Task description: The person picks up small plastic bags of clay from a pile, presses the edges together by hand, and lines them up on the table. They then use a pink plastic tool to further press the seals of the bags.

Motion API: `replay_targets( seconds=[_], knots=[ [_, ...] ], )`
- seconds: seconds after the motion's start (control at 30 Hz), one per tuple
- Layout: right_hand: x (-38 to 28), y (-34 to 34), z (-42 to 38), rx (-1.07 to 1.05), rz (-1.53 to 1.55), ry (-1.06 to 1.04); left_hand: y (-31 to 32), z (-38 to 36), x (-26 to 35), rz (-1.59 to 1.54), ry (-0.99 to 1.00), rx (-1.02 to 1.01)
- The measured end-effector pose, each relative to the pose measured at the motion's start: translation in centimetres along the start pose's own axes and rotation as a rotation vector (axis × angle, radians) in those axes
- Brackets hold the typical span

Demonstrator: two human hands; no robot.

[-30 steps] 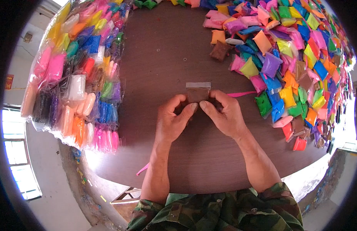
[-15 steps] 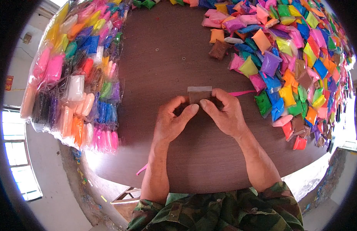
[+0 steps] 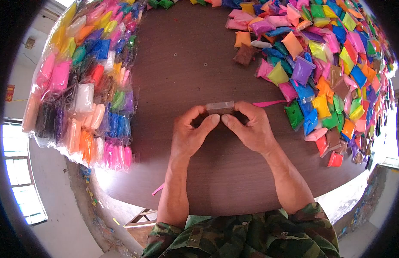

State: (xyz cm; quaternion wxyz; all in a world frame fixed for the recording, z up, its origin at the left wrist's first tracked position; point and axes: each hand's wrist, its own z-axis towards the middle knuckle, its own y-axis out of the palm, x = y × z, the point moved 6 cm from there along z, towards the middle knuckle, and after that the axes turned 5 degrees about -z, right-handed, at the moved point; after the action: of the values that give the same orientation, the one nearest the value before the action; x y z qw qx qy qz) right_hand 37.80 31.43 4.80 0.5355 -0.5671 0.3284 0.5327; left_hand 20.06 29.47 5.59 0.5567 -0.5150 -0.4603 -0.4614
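Observation:
A small brown packet (image 3: 220, 110) with a clear plastic edge is pinched between my two hands above the dark tabletop. My left hand (image 3: 193, 131) grips its left side, thumb in front and fingers curled behind. On the right side, my right hand (image 3: 250, 125) holds it the same way, with the two thumb tips close together. Most of the packet is hidden behind the thumbs and fingers. A pink plastic strip (image 3: 268, 103) lies on the table just beyond my right hand.
Several small colourful packets (image 3: 303, 71) are heaped along the right side. Larger clear bags of coloured pieces (image 3: 84, 98) are stacked on the left. Another pink strip (image 3: 158, 189) shows beside my left forearm, near the front edge of the dark table (image 3: 225, 180).
The packet has tipped, so its clear edge sits slightly lower and less brown shows. My thumbs have shifted slightly on it, while both hands stay in nearly the same place.

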Motion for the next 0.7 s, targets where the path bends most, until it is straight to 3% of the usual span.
replay_targets(
  seconds=[0.47, 0.57, 0.7],
  knots=[
    [-0.6, -0.1, -0.1, 0.006, 0.045, 0.055, 0.3, -0.1, -0.6, -0.071, 0.019, -0.06],
    [-0.6, -0.2, 0.0, -0.023, -0.063, -0.075, 0.1, -0.2, -0.9, -0.065, -0.033, -0.047],
    [-0.6, 0.0, 0.0, -0.028, -0.011, -0.01, 0.0, -0.2, -1.0, -0.092, 0.002, -0.048]
  ],
)
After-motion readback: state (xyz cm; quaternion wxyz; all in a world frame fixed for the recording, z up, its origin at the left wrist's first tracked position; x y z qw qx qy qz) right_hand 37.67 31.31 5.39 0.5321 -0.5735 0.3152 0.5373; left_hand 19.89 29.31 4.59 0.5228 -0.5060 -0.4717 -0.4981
